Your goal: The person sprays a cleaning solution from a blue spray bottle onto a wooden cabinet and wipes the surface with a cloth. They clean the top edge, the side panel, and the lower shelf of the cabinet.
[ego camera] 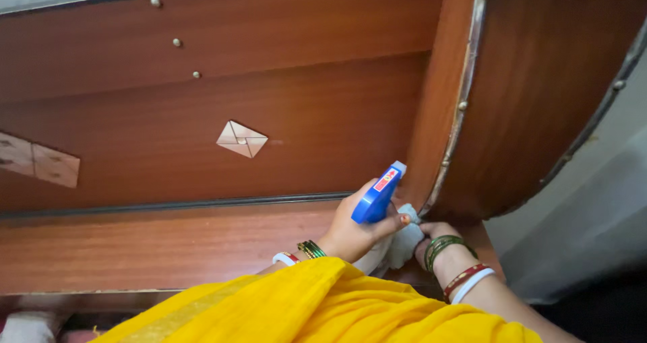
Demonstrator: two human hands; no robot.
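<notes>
Reddish wood panel (pixel 222 100) with a metal-trimmed curved edge (pixel 461 107). Left hand (pixel 354 232) kept a clenched grip on the blue sprayer (pixel 377 195), nozzle toward the trim. Right hand (pixel 431 234) pressed a white cloth (pixel 406 238) into the corner. Best: short bursts, wipe along the seam.

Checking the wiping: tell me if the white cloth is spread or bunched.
Bunched: the white cloth is wadded between both hands against the wooden panel's edge.
</notes>
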